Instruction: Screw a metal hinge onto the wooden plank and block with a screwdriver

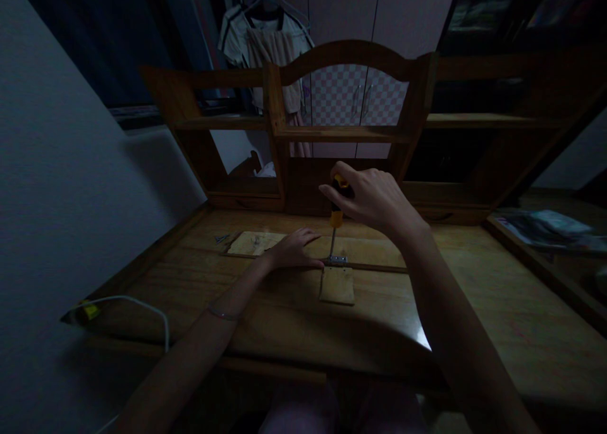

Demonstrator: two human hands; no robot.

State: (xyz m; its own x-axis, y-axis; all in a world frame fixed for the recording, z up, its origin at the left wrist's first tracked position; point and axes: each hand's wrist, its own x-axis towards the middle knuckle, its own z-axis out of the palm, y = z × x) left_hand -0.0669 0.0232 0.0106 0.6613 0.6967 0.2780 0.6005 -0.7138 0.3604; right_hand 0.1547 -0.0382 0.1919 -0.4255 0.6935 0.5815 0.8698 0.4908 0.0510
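My right hand (pixel 372 197) is wrapped round the yellow and black handle of a screwdriver (pixel 336 219). Its shaft points down at a small metal hinge (pixel 338 259). That hinge lies along the near edge of a long, thin wooden board (pixel 374 250), beside a small square wooden piece (pixel 337 286). With fingers spread, my left hand (pixel 296 249) rests on the long board, its thumb close to the hinge and the square piece's top corner. The screwdriver's tip is too small to tell whether it sits in a screw.
Beneath everything is a wooden desk (pixel 379 320) with a shelf unit (pixel 275 105) along its back. Small metal bits (pixel 220 238) lie left of the board. A white cable (pixel 142 302) and a yellow-black object (pixel 89 309) are at the left edge, papers (pixel 545 225) at the right.
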